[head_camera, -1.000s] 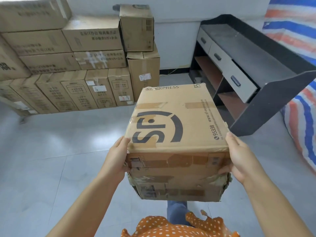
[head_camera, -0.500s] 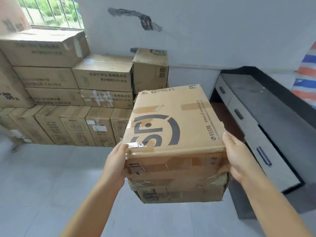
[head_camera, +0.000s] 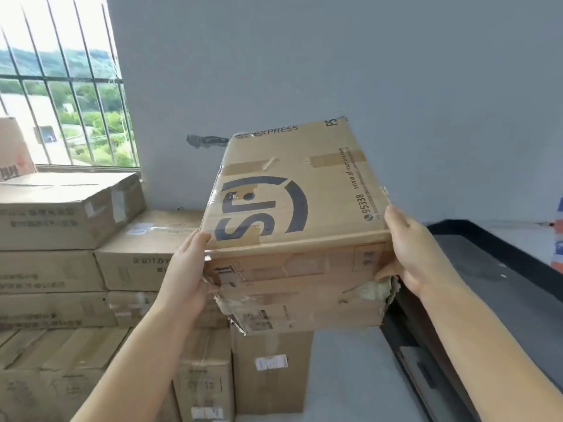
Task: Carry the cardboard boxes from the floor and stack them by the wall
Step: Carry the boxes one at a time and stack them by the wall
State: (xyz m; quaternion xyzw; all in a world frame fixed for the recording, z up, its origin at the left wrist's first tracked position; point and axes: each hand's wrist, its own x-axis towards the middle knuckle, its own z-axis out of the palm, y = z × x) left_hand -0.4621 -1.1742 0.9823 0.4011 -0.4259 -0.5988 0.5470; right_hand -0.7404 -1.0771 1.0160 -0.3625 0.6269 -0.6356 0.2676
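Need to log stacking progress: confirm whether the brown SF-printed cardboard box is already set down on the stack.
No, both hands hold the brown SF-printed cardboard box raised above the stack.

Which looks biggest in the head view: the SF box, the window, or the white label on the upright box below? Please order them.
1. SF box, though nearness to the camera enlarges it.
2. Window, cut off by the frame, so unsure against the box.
3. White label, clearly smallest.
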